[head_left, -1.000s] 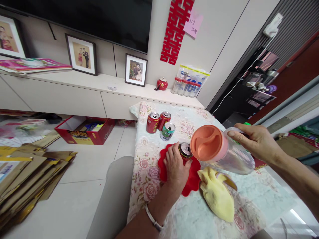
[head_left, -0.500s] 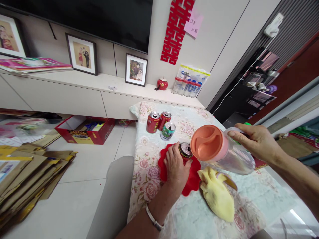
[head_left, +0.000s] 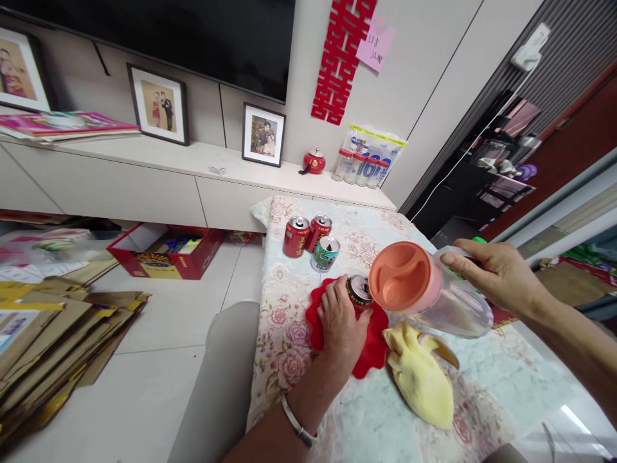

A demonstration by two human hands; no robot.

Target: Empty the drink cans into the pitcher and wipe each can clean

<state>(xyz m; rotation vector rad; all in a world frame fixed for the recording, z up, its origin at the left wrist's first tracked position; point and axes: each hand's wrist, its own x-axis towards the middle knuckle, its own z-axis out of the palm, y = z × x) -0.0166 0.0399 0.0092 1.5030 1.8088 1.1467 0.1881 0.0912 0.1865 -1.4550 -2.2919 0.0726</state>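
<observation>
My left hand (head_left: 341, 318) is wrapped round a dark can (head_left: 359, 291) with an open top, over a red scalloped mat (head_left: 315, 314). In my right hand (head_left: 496, 273) is the handle of a clear pitcher (head_left: 456, 308), tipped to the left. Its orange lid (head_left: 401, 276) faces the camera beside the can's top. No liquid stream can be made out. Two red cans (head_left: 295, 236) (head_left: 319, 233) and a green and silver can (head_left: 325, 254) stand upright behind my left hand. A yellow cloth (head_left: 421, 379) lies right of the mat.
A flowered cloth covers the table (head_left: 361, 411). Beyond it, a white cabinet (head_left: 216, 154) holds picture frames, a red pot (head_left: 313, 161) and lidded jars (head_left: 357, 168). On the floor at left are a red box (head_left: 166, 263) and flattened cardboard (head_left: 62, 347).
</observation>
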